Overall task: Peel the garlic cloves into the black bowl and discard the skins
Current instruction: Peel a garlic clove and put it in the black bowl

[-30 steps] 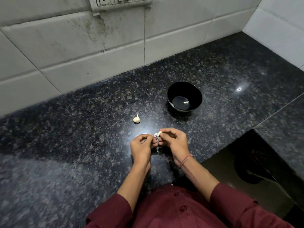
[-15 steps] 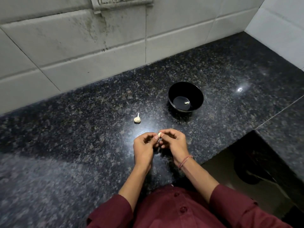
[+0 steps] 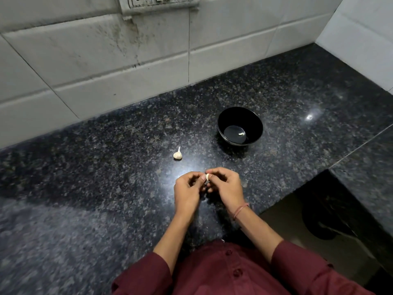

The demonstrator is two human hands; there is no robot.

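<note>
A small pale garlic clove [image 3: 207, 177] is pinched between the fingertips of my left hand [image 3: 188, 191] and my right hand [image 3: 226, 187], just above the dark granite counter. A bit of skin hangs below it between the fingers. Beyond my hands to the right stands the black bowl [image 3: 253, 120], upright, with one peeled clove [image 3: 241, 134] on its bottom. A small garlic bulb [image 3: 177, 154] with a pointed stem lies on the counter to the left of the bowl, apart from both hands.
The speckled granite counter [image 3: 85, 188] runs to a white tiled wall [image 3: 106, 71] with a socket plate [image 3: 157, 3] at the top. At the right the counter steps down to a dark recess [image 3: 331, 220]. A red thread circles my right wrist.
My hands stay together over the same spot, fingers shifting around the clove. Less loose skin shows around it than a second ago. Bowl and bulb have not moved.
</note>
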